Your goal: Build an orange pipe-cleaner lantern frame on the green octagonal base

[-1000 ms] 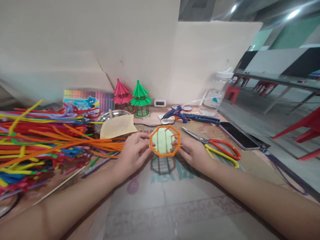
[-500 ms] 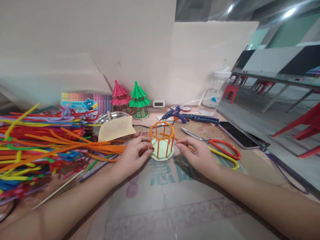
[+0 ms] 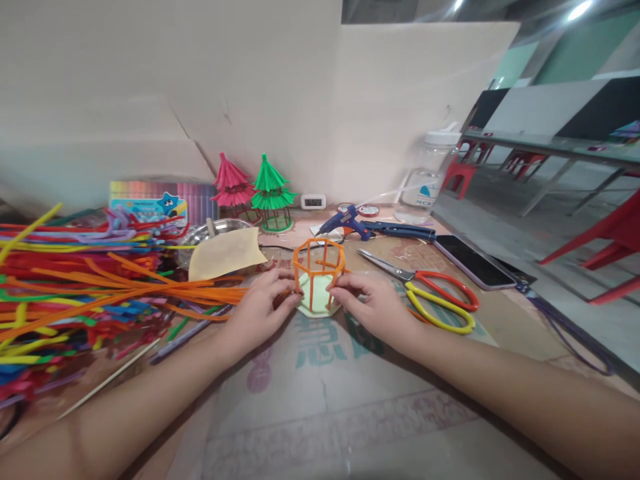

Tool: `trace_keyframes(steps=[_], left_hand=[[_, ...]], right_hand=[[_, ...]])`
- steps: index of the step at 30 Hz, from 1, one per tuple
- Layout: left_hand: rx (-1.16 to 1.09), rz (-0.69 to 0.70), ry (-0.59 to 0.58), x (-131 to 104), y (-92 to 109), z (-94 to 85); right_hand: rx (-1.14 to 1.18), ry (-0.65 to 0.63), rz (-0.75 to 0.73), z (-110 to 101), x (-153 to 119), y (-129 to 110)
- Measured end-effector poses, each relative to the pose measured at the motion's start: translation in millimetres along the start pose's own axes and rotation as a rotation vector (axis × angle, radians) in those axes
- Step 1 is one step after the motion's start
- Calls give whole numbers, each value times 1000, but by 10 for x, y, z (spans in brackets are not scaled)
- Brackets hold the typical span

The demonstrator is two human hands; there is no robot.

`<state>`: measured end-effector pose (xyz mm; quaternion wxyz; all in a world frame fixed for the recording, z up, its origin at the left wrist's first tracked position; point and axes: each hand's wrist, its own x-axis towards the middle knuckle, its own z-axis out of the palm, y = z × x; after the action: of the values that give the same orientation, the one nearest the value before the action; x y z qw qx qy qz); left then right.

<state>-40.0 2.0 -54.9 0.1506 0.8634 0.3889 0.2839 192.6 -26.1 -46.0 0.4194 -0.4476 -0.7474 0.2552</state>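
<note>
Partition (image 3: 280, 80), tall off-white board: rises behind the work across most of the view.
Tabletop (image 3: 400, 427), printed cardboard under a clear sheet: bears the craft supplies.
Heap of multicoloured fuzzy craft stems (image 3: 120, 287): spreads over the left side, orange strands fanning inward.
Left hand (image 3: 263, 303), bare: fingers curl at the left flank of an orange, octagonal, stem-built frame (image 3: 312, 292); whether they grip or merely steady it, one cannot tell.
Right hand (image 3: 375, 303), bare: thumb and forefinger appear to pinch an orange post on the frame's right. Uneven pressure from the two sides could skew the structure, and a tug on a weak joint might free a post from its footing.
Scissors (image 3: 411, 275), steel with red and yellow handles: lie just beside the right hand, where a careless sweep could knock them.
Pink tiered tower (image 3: 231, 183) and green tiered tower (image 3: 273, 193): stand upright near the partition.
Glue gun (image 3: 347, 220), blue plastic: rests behind the frame, nozzle to the left.
Frame: stands upright between the hands, open ring facing the ceiling; its posts run near vertical, though which dimension is longest is unclear.
Base (image 3: 321, 301), pale green octagonal plate: lies flat beneath the posts.
</note>
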Motion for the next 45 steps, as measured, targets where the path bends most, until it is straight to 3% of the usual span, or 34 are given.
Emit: trace_keyframes(steps=[4,7,10,12,15,18,26,45], left_hand=[[20,8,17,-12,-16,5],[80,1,161,-25,52,-92],[222,93,376,14,299,-299],[351,245,419,86,550,-440],[514,341,286,231,899,-553],[596,367,170,344,1046,-529],[680,345,207,331,880,-370],[710,394,251,316,832,-325]], right_hand=[[5,-15,-4,-7,-5,-3],[5,-24,8,-5,-4,-5],[11,-42,26,-3,-5,-1],[12,-48,13,-2,-5,4],[16,-44,-18,0,-4,13],[16,-31,-23,5,-6,24],[30,-48,-35,11,-8,48],[19,-41,-20,3,-12,48]])
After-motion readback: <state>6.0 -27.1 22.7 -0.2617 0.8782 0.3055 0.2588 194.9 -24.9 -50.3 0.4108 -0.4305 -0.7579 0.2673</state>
